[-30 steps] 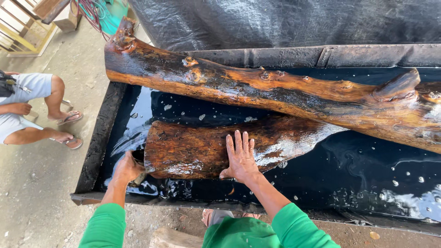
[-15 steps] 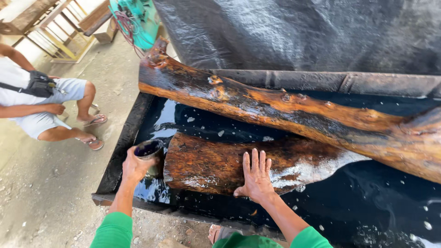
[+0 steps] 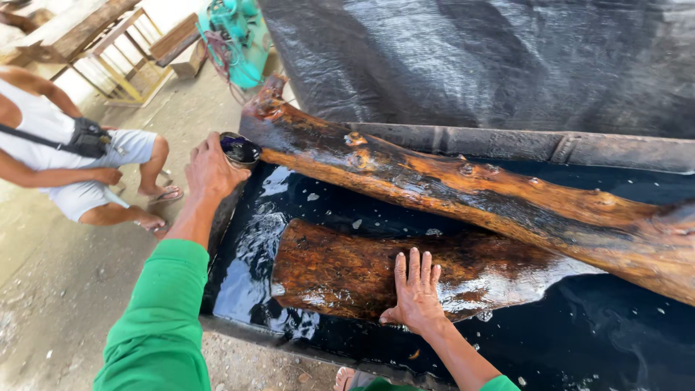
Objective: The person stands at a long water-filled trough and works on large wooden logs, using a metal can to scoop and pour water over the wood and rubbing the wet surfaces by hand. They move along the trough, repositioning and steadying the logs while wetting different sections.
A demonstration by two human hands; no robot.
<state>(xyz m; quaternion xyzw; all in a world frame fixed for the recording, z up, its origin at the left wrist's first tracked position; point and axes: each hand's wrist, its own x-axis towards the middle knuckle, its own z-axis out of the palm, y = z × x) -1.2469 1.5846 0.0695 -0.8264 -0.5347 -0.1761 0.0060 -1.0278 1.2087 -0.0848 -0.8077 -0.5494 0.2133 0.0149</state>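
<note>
My left hand (image 3: 210, 170) grips a small dark cup (image 3: 239, 150) full of dark liquid, raised over the left end of a long wet log (image 3: 463, 192). My right hand (image 3: 415, 291) lies flat, fingers spread, on a shorter wet slab of wood (image 3: 347, 271). Both pieces of wood rest in a trough (image 3: 507, 141) lined with black sheeting and filled with dark liquid (image 3: 253, 239). The long log runs from the upper left down to the right edge of the view. Both my sleeves are green.
A person in a white top and light shorts (image 3: 79, 166) crouches on the concrete floor at the left. A turquoise machine (image 3: 242, 40) and wooden frames (image 3: 108, 51) stand at the back left. Black plastic sheeting (image 3: 492, 65) hangs behind the trough.
My left hand has lifted the cup from beside the slab's left end up to the end of the long log. My right hand stays flat on the slab.
</note>
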